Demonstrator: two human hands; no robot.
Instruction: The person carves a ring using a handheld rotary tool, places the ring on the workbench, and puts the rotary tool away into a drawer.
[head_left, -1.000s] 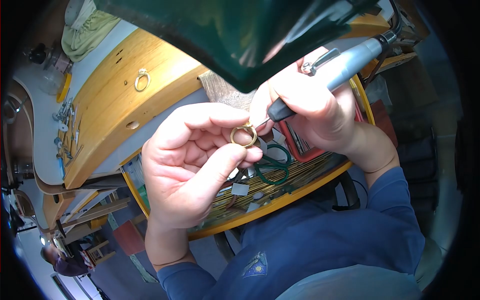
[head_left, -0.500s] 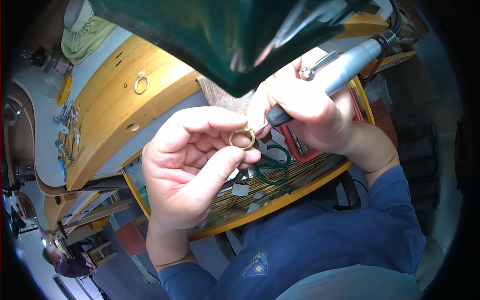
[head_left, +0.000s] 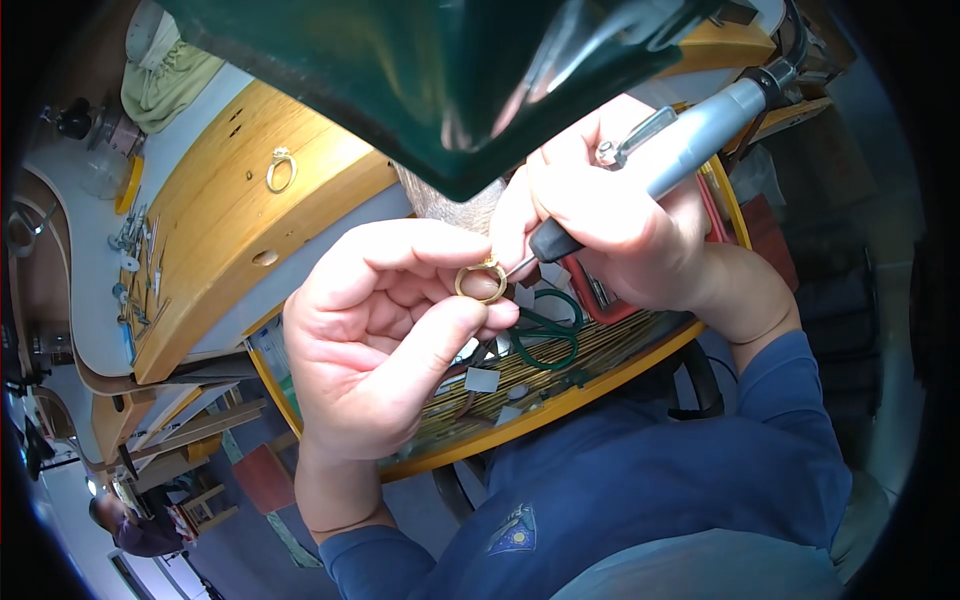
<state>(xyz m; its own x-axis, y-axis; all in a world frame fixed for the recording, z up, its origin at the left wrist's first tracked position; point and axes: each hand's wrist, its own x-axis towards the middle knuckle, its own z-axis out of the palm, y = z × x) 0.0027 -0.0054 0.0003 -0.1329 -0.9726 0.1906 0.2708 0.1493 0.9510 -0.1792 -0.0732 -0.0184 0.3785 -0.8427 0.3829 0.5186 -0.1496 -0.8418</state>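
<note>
Between the thumb and fingers of my left hand (head_left: 385,330) is a gold ring (head_left: 481,284), its round band facing the camera. My right hand (head_left: 620,215) is wrapped round a grey rotary handpiece (head_left: 700,140) with a black nose. The handpiece's thin metal tip points at the right side of the ring's top, touching or very close to it. Behind the hands a worn wooden bench pin (head_left: 450,205) shows in part. A second ring (head_left: 282,171), with a raised top, rests on the curved wooden bench (head_left: 215,225).
Dark green sheet (head_left: 430,90) hangs over the top centre. Below the hands, an open drawer (head_left: 520,424) holds green-handled scissors (head_left: 548,345) and a red tray (head_left: 606,310). Small tool bits (head_left: 130,265) lie at left. A person (head_left: 140,525) is far off, lower left.
The held ring and the handpiece tip have shifted slightly left and down. The green sheet has moved a little left and lower in view. Both grips are unchanged.
</note>
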